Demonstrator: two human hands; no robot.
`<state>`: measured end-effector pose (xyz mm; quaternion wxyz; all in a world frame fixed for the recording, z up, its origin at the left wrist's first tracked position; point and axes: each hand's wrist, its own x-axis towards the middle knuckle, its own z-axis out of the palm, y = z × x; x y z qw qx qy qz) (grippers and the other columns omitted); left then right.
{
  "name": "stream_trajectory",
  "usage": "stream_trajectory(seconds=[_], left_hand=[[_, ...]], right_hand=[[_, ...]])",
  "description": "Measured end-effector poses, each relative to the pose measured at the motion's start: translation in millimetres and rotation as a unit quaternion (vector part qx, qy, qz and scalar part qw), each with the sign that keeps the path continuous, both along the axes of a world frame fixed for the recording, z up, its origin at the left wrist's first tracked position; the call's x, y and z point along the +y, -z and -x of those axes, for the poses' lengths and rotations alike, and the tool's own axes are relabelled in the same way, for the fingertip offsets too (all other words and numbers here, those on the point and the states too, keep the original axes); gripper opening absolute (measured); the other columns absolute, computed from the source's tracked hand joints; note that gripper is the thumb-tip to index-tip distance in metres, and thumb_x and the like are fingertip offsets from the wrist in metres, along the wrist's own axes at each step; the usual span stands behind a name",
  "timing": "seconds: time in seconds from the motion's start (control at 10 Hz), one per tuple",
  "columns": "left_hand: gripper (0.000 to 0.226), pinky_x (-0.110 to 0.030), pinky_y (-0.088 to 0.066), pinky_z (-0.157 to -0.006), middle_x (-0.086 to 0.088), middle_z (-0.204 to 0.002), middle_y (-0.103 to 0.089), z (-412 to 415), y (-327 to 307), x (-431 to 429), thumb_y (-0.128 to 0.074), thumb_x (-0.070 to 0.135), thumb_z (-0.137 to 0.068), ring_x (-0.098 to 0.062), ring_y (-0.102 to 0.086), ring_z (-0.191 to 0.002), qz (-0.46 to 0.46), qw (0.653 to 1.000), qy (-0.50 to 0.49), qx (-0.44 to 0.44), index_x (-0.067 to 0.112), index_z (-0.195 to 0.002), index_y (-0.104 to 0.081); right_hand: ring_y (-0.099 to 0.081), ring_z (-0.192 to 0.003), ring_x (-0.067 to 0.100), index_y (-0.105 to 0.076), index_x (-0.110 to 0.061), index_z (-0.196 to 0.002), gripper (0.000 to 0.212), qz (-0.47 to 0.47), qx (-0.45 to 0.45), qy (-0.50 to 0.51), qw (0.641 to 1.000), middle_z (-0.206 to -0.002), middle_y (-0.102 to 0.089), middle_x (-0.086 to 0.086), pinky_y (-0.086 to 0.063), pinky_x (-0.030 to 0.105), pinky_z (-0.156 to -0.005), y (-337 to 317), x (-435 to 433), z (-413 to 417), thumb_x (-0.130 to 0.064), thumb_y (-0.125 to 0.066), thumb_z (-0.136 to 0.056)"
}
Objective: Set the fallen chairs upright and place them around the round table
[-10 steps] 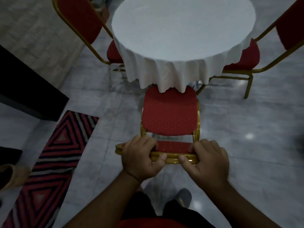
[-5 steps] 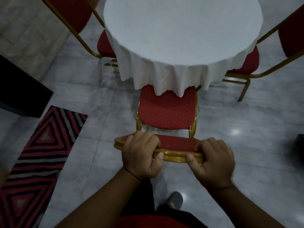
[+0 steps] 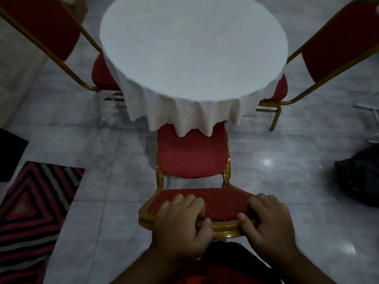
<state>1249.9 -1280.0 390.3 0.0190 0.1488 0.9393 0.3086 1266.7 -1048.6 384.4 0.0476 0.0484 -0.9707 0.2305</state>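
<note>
A dim room with a pale, glossy tiled floor (image 3: 287, 181), and in the middle of it the round surface (image 3: 192, 48) under a white cloth whose hem hangs in folds. Everything else sits in relation to that surface. Two red chairs with gold frames already stand at it, one on its left side (image 3: 51, 31) and one on its right side (image 3: 338, 48), seats tucked toward the cloth. A striped rug (image 3: 30, 212) lies on the floor off to the near left of the surface, and a dark bundle (image 3: 359, 181) off to its near right.

The third chair (image 3: 192, 158) stands upright on the near side, its seat front just under the hanging cloth. The left hand (image 3: 180, 226) and right hand (image 3: 268, 224) are both wrapped over the top rail of its backrest, fingers on the padded face, thumbs on the gold tube. The rail runs crosswise between them, so the surface lies straight ahead of both hands, neither nearer. I'd judge a level forward push is what remains, if any.
</note>
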Motion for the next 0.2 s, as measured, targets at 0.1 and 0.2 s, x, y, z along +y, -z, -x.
stream_trajectory(seconds=[0.1, 0.2], left_hand=[[0.026, -0.030, -0.039, -0.064, 0.014, -0.066, -0.049, 22.2, -5.0, 3.0, -0.043, 0.050, -0.083, -0.004, -0.047, -0.070, -0.001, 0.999, -0.031, -0.039, 0.028, -0.071, -0.051], [0.023, -0.030, -0.037, -0.067, 0.018, -0.070, -0.049, 44.8, -20.5, 14.7, -0.043, 0.051, -0.084, -0.003, -0.047, -0.072, 0.001, 1.000, -0.018, -0.020, 0.032, -0.075, -0.053]], right_hand=[[-0.044, -0.067, 0.001, -0.050, -0.031, -0.070, 0.039, -0.021, -0.041, 0.000, 0.999, -0.065, -0.045, -0.019, -0.031, 0.030, -0.059, -11.0, -4.3, 13.4, -0.061, -0.039, -0.093], [-0.049, -0.064, 0.003, -0.057, -0.029, -0.069, 0.061, -0.013, -0.063, -0.010, 0.998, -0.062, -0.051, -0.015, -0.034, 0.027, -0.057, -22.0, -11.0, 40.1, -0.072, -0.023, -0.094]])
